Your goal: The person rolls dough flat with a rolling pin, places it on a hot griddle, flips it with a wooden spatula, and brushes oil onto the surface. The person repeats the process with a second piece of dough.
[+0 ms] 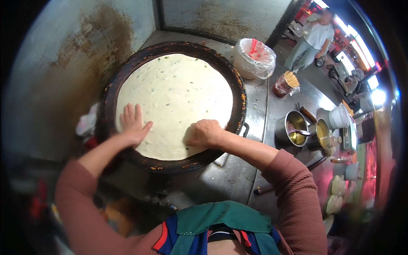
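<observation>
A broad round of pale dough [172, 95], flecked with green bits like chopped scallion, covers most of a large round griddle pan [237, 92] with a dark, crusted rim. My left hand [132, 124] lies palm down on the dough's near left part, fingers spread and thumb out to the right. At the near right part, my right hand [205, 134] rests on the dough with its fingers curled under in a fist. Whether those fingers pinch any dough is hidden beneath the hand.
Past the pan stands a plastic-lined bucket [253, 60]. A jar of wooden sticks [287, 83] and metal pots [291, 129] of yellowish liquid occupy the steel counter [239, 162] to the right. Stained metal panels [95, 38] enclose the left and back. A person [314, 41] stands beyond the counter.
</observation>
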`<control>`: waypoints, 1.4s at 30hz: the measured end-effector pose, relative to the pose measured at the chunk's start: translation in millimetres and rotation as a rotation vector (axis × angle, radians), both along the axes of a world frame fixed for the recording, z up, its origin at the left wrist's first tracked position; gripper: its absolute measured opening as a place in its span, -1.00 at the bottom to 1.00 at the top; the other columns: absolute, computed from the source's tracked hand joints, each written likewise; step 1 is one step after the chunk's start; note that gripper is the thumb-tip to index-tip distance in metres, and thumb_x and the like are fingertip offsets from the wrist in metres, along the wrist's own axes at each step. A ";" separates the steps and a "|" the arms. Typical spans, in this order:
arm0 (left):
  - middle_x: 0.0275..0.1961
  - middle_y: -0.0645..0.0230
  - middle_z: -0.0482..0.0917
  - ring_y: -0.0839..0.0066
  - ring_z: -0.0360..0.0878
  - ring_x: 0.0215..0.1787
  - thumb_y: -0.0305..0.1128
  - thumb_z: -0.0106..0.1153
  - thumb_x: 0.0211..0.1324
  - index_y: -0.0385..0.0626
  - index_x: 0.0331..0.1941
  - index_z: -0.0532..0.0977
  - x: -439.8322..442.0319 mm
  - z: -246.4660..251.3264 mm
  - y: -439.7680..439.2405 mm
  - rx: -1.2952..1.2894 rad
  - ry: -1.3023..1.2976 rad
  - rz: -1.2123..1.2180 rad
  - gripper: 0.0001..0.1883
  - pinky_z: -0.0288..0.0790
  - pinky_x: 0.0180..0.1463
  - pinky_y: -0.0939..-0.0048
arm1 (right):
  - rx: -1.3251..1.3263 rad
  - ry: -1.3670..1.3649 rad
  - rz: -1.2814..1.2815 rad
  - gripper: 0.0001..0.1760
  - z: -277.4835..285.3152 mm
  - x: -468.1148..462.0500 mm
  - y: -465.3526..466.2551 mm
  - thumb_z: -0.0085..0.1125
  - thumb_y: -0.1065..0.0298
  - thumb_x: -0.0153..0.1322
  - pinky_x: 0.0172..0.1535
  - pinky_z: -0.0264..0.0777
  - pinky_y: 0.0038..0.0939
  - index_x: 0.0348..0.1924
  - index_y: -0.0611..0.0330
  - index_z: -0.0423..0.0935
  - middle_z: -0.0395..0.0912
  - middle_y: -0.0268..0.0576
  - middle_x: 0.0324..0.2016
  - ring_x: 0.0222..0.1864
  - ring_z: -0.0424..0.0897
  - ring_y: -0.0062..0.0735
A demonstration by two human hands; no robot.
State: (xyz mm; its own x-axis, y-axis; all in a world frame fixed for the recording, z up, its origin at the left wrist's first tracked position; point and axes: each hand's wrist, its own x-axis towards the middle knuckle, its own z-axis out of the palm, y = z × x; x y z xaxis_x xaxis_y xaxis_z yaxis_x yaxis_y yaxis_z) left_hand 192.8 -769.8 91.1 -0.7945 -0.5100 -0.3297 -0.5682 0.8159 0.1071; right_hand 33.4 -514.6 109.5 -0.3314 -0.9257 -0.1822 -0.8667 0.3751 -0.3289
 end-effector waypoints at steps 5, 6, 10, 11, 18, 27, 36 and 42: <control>0.46 -0.18 0.20 -0.10 0.10 0.53 -0.03 0.26 0.22 -0.26 0.41 0.21 6.3 18.7 4.4 -0.073 0.287 -0.077 -0.19 0.07 0.53 -0.03 | 0.040 -0.121 0.009 -0.38 17.8 -24.7 1.5 0.19 -0.28 0.42 -0.14 0.56 -0.05 -0.48 0.19 0.67 0.65 0.09 -0.51 -0.33 0.69 0.11; 0.37 -0.14 0.33 -0.09 0.23 0.45 -0.11 0.31 0.18 -0.26 0.33 0.30 7.9 27.3 12.9 -0.064 0.415 -0.156 -0.27 0.17 0.47 0.00 | -0.043 -0.030 -0.083 -0.36 16.2 -29.9 2.9 0.12 -0.28 0.47 -0.13 0.55 -0.05 -0.50 0.18 0.67 0.65 0.10 -0.52 -0.33 0.69 0.12; -0.06 0.08 0.59 0.07 0.54 0.06 -0.29 0.40 0.07 -0.18 -0.04 0.52 -20.2 56.7 65.0 0.174 0.422 -0.361 -0.59 0.44 0.14 0.09 | -0.049 0.271 -0.145 -0.18 35.6 -68.3 13.7 -0.28 -0.22 0.65 -0.03 0.41 -0.01 -0.67 0.16 0.61 0.58 0.08 -0.64 -0.39 0.62 0.17; -0.08 0.08 0.59 0.09 0.55 0.03 -0.29 0.40 0.08 -0.18 -0.06 0.53 -29.9 62.7 78.9 0.250 0.295 -0.399 -0.62 0.45 0.11 0.09 | 0.073 0.255 -0.137 -0.13 43.3 -75.2 14.8 -0.42 -0.24 0.66 0.12 0.35 -0.02 -0.57 0.14 0.68 0.64 0.06 -0.55 -0.28 0.67 0.02; 0.50 0.02 0.31 0.16 0.15 0.60 -0.12 0.09 0.37 -0.28 0.42 0.28 -107.0 -9.8 131.0 0.115 0.633 -1.074 -0.33 -0.06 0.67 0.12 | -0.211 0.277 -0.225 -0.35 11.1 -120.3 9.0 -0.18 -0.13 0.64 0.29 0.28 0.03 0.10 0.40 0.49 0.45 0.43 0.15 0.17 0.50 0.28; 0.56 0.08 0.18 0.20 -0.02 0.66 0.03 -0.37 0.54 -0.24 0.51 0.12 -88.7 -8.6 141.4 0.116 0.431 -1.130 -0.32 -0.28 0.69 0.00 | 0.071 0.170 -0.396 0.12 -29.5 -127.7 -22.3 -0.30 -0.43 0.56 0.59 -0.31 -0.05 0.51 0.60 -0.10 -0.21 0.52 0.52 0.60 -0.24 0.33; 0.66 0.01 -0.14 -0.01 -0.29 0.70 0.32 -0.48 0.47 -0.02 0.62 -0.21 -59.6 4.4 118.3 0.187 0.505 -0.832 -0.13 -0.41 0.68 -0.04 | -0.126 0.097 -0.243 -0.14 -2.9 -135.4 -11.8 0.04 -0.09 0.56 0.54 0.00 -0.07 0.44 0.52 0.14 -0.10 0.54 0.49 0.55 -0.01 0.36; 0.67 -0.03 -0.33 0.00 -0.53 0.71 0.17 -0.10 0.43 -0.09 0.61 -0.22 -56.2 25.6 30.2 -0.156 0.096 -0.141 -0.07 -0.54 0.62 -0.23 | 0.035 0.171 -0.287 -0.20 2.2 -61.8 9.3 0.11 0.04 0.53 0.51 0.09 -0.02 0.37 0.56 0.15 0.04 0.59 0.41 0.48 0.13 0.35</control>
